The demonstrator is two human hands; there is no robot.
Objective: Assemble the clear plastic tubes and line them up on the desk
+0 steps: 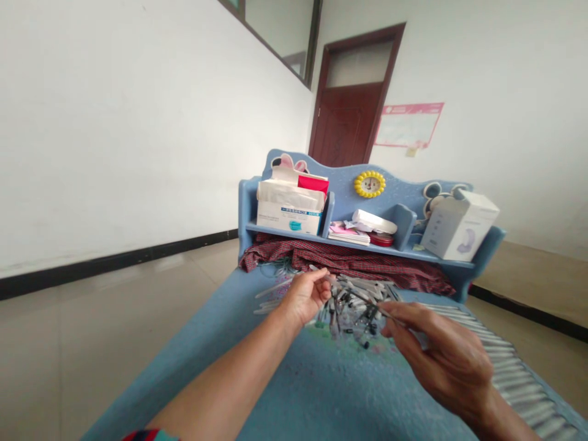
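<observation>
Over the pile, my left hand is closed, with thumb and fingers pinched on a slim pale pen barrel whose tip shows past the thumb. My right hand pinches a thin dark pen refill that points left toward the left hand. Beneath both hands lies a loose pile of pen parts, with black caps and clear and grey pieces mixed together. Several pale pen barrels lie left of the pile. Along the right side of the blue table, many pens lie in a row.
A plaid cloth is bunched below the shelf at the table's back. The shelf holds a mask box, papers, a white case and a white carton. A yellow flower clock is above.
</observation>
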